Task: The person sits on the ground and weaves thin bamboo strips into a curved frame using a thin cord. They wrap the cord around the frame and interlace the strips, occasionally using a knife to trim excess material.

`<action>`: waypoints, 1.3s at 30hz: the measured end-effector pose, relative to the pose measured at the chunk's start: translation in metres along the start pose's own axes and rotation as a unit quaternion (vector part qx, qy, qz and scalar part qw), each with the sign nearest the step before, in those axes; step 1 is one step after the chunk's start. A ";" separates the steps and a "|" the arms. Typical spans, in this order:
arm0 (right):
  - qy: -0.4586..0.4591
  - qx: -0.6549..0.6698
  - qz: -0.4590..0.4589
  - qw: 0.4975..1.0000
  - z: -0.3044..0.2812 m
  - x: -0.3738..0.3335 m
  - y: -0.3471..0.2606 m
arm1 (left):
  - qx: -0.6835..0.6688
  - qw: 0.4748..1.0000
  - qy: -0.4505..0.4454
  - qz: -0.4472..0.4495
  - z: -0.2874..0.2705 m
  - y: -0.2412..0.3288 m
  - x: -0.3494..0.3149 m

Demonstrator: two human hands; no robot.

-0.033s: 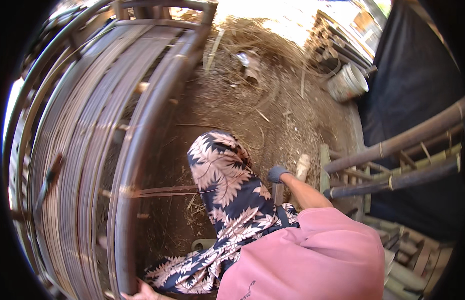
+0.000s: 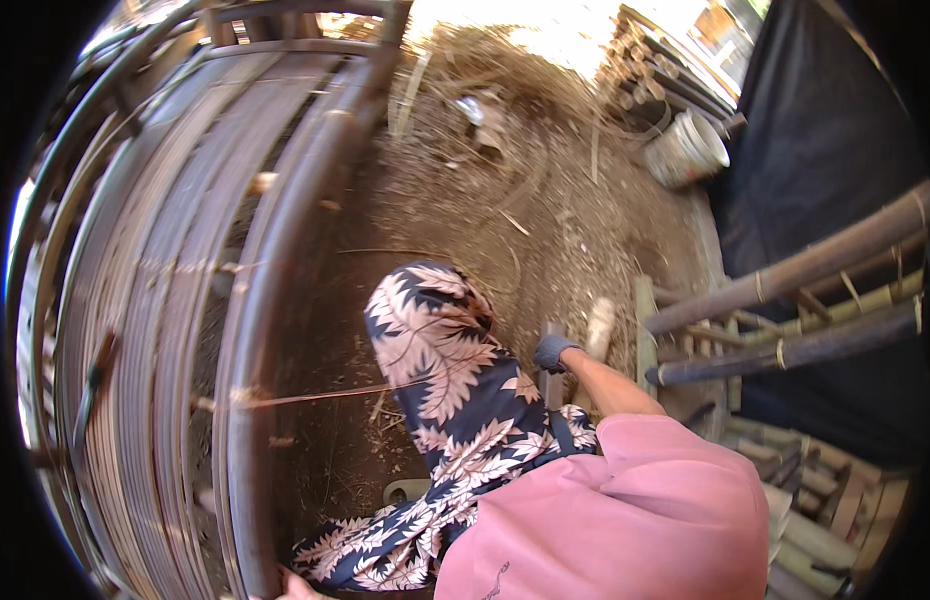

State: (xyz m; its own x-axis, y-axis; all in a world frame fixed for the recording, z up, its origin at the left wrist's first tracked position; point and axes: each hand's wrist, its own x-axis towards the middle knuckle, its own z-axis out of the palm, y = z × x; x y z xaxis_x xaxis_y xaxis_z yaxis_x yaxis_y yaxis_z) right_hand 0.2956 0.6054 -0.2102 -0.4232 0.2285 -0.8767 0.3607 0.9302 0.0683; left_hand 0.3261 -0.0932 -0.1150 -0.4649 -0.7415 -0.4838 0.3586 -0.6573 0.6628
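Note:
A long bamboo bench or bed frame (image 2: 170,300) of slats stands at my left. My left hand (image 2: 301,588), partly cut off by the lower edge, closes against the near end of its thick rounded rail (image 2: 257,430). My right hand (image 2: 553,352), in a grey glove, is closed around a flat wooden bar (image 2: 553,387) beside my leg; the bar shows above and below the fist. A thin reddish-brown strip (image 2: 320,396) runs from a binding on the rail across to my patterned trouser leg (image 2: 435,345). A knife-like tool (image 2: 93,385) lies on the slats.
A bamboo frame (image 2: 785,290) stands at the right before black sheeting (image 2: 820,170). Behind are a dirty white bucket (image 2: 688,150) and stacked poles (image 2: 635,75). A pale wood piece (image 2: 601,322) lies beyond my right hand. Shavings litter the earth floor (image 2: 435,200).
The view has shifted slightly. The wooden bar now shows above my right fist, where it did not before. The strip looks thinner and straighter. My left hand stays at the rail.

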 end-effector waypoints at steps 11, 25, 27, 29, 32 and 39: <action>0.403 0.367 0.288 0.787 0.029 -0.002 0.117 | 0.238 0.960 -0.012 0.149 0.089 -0.053 -0.035; 0.438 0.359 0.086 0.820 -0.482 0.327 0.069 | 0.639 0.676 0.158 0.332 0.204 -0.084 0.052; 0.421 0.360 0.118 0.824 -0.505 0.350 0.052 | 0.665 0.638 0.195 0.337 0.197 -0.053 0.053; 0.429 0.325 0.108 0.836 -0.510 0.354 0.027 | 0.685 0.602 0.236 0.337 0.175 -0.013 0.034; 0.451 0.285 0.075 0.842 -0.523 0.349 0.014 | 0.703 0.567 0.266 0.338 0.141 0.042 0.011; 0.514 0.263 -0.095 0.811 -0.539 0.300 0.010 | 0.622 0.619 0.213 0.431 0.178 -0.017 -0.049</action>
State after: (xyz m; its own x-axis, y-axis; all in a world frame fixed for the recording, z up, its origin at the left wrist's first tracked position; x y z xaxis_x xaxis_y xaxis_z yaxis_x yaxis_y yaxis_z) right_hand -0.2758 0.8383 -0.2161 -0.8843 0.4659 0.0316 0.3979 0.7871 -0.4712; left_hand 0.1990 -0.0224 -0.0011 -0.1847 -0.8869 0.4235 -0.6982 0.4216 0.5786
